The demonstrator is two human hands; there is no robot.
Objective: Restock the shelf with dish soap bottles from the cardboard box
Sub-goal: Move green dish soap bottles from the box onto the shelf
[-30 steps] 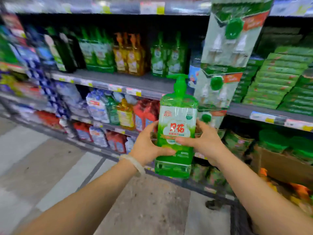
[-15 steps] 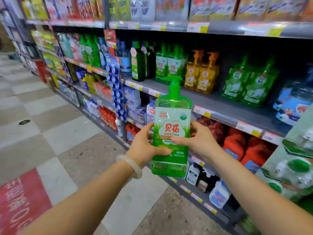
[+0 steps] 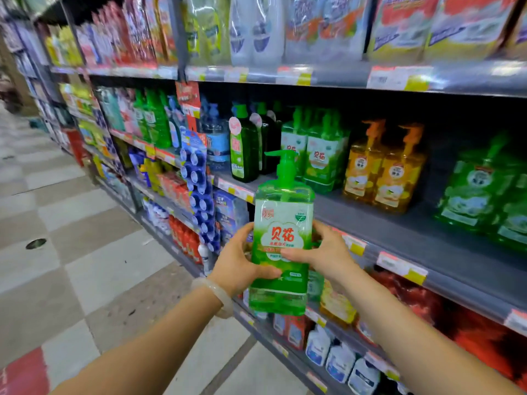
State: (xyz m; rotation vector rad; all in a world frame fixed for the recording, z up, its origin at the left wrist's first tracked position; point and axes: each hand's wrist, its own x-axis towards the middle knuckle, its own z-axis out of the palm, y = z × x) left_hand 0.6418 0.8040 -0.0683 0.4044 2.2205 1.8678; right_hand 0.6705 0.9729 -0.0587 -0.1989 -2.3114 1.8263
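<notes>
Upright, bottle [image 3: 281,246] held between left hand [image 3: 238,265] and right hand [image 3: 323,253].

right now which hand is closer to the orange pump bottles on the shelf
Right. The right hand grips the green dish soap bottle on the side towards the orange pump bottles, below them. The left hand grips the bottle's far side.

A soap bottle [image 3: 282,240] sits upright between both hands, before the shelf [image 3: 399,232]; matching bottles [image 3: 319,155] stand behind it on that shelf.
</notes>
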